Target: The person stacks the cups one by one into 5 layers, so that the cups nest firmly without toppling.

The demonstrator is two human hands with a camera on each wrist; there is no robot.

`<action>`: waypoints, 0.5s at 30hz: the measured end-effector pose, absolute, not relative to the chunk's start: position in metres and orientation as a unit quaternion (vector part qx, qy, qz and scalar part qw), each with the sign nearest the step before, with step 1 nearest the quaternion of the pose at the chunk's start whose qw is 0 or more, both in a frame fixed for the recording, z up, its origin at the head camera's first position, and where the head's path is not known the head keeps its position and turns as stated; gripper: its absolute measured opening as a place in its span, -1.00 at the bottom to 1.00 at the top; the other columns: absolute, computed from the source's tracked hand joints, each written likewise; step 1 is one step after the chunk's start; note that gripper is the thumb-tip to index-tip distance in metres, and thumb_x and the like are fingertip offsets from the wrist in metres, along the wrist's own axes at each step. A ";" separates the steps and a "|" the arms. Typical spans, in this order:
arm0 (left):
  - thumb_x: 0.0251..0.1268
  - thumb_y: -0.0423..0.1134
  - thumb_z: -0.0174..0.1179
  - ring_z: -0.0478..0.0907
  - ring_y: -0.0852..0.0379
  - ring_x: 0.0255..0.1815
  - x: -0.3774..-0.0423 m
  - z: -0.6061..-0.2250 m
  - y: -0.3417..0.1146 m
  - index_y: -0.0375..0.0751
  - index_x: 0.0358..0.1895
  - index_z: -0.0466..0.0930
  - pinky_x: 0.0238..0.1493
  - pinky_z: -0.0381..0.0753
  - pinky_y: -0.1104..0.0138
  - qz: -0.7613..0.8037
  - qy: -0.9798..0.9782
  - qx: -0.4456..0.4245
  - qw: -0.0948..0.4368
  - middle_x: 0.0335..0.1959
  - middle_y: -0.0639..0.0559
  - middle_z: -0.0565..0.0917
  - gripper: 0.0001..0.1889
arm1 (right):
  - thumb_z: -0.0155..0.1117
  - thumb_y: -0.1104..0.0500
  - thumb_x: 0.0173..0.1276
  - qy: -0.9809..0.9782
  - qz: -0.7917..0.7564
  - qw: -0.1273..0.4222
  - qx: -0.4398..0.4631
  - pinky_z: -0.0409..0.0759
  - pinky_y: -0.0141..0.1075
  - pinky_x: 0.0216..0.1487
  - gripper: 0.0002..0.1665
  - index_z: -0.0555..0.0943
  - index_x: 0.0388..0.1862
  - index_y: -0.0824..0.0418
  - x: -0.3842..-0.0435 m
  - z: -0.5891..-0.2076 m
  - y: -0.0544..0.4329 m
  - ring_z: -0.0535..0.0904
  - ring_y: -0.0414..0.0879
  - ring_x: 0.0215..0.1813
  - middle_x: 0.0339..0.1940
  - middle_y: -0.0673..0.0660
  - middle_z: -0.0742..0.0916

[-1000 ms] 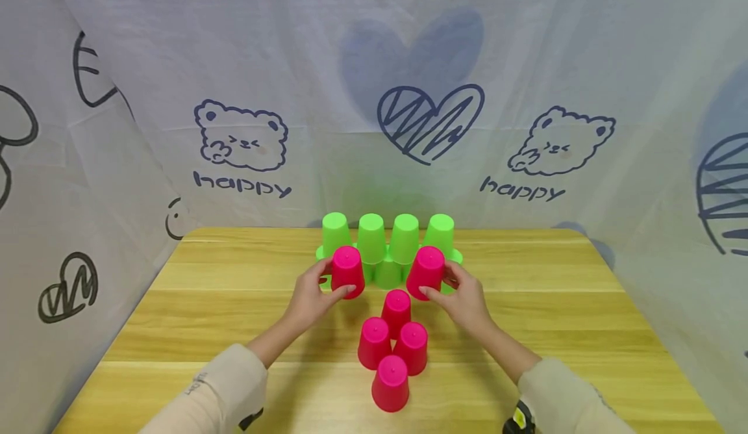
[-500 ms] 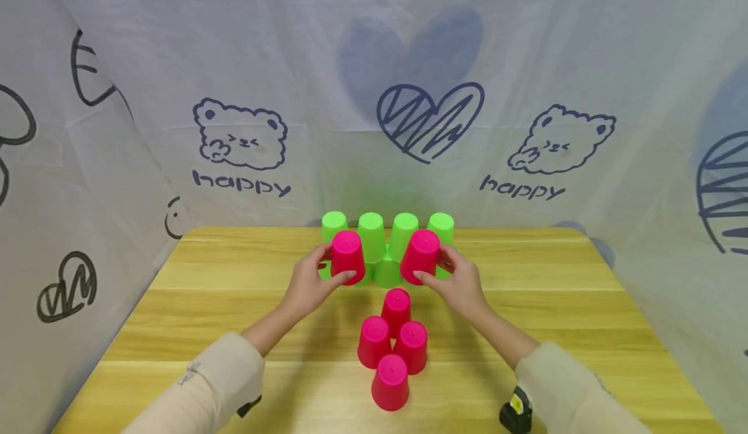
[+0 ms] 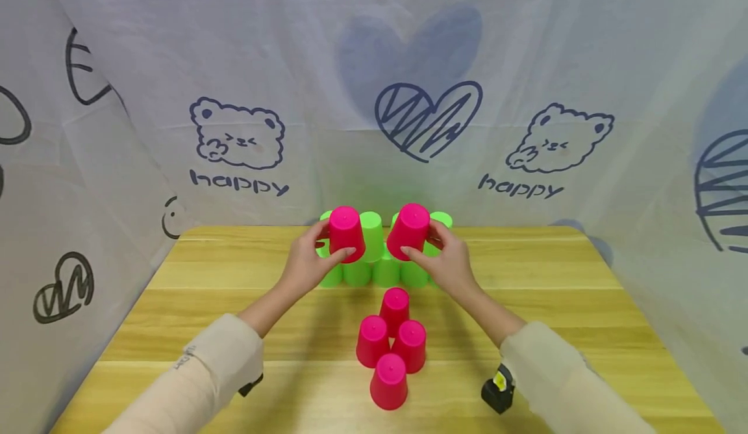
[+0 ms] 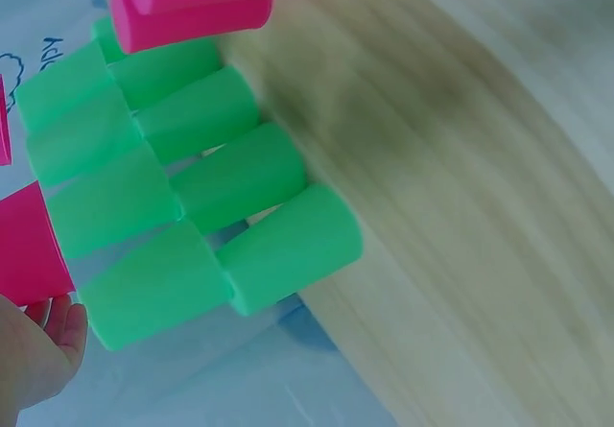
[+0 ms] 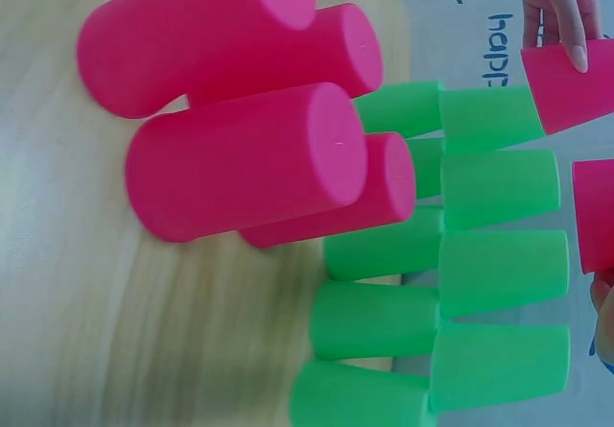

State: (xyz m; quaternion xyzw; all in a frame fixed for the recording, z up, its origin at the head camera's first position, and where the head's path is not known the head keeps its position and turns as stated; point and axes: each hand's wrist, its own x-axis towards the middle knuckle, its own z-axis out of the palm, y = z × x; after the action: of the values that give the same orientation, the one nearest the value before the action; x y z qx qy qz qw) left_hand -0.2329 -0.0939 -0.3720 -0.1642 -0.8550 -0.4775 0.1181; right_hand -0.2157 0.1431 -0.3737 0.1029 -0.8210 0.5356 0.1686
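Observation:
My left hand pinches an upside-down pink cup between thumb and fingers. In the head view it overlaps the left part of a two-tier stack of green cups. Opposite, my right hand grips another upside-down pink cup, slightly tilted, overlapping the stack's right part. A gap separates the two held cups. Behind them, the upper green cups are partly hidden. Several pink cups stand upside down nearer the person, including a front one and a rear one.
All the cups stand on a wooden table. A printed white curtain hangs close behind the table's back edge. Black wrist devices, one a black box, sit by the sleeves.
Both hands have risen with their pink cups, from low in front of the green stack to the height of its upper tier. The right cup has also shifted left. The standing cups stay put.

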 end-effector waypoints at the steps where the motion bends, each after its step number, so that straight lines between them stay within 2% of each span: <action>1: 0.01 -0.28 0.37 0.55 -0.10 -0.01 -0.234 -0.370 -0.094 -0.33 0.14 0.42 -0.02 0.59 0.10 -0.476 -0.855 -0.166 0.122 -0.04 -0.21 0.62 -0.43 | 0.44 0.27 0.05 -0.819 0.537 0.171 0.104 0.55 -0.10 0.14 -0.39 0.48 0.10 0.37 -0.217 -0.372 0.142 0.59 0.14 0.07 0.01 0.31 0.65; 15: 0.09 -0.24 0.33 0.51 -0.13 0.05 -0.253 -0.354 -0.095 -0.31 0.19 0.38 0.07 0.54 0.02 -0.491 -0.852 -0.142 0.113 0.03 -0.23 0.59 -0.43 | 0.42 0.23 0.09 -0.814 0.544 0.184 0.090 0.56 -0.04 0.09 -0.41 0.49 0.11 0.35 -0.239 -0.358 0.126 0.56 0.12 0.00 0.00 0.29 0.66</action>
State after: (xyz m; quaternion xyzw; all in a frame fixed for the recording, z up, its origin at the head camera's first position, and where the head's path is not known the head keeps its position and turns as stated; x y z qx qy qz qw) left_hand -0.2532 -0.0951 -0.3537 -0.1417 -0.8523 -0.4907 0.1127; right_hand -0.2394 0.1260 -0.3585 0.0895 -0.8136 0.5442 0.1840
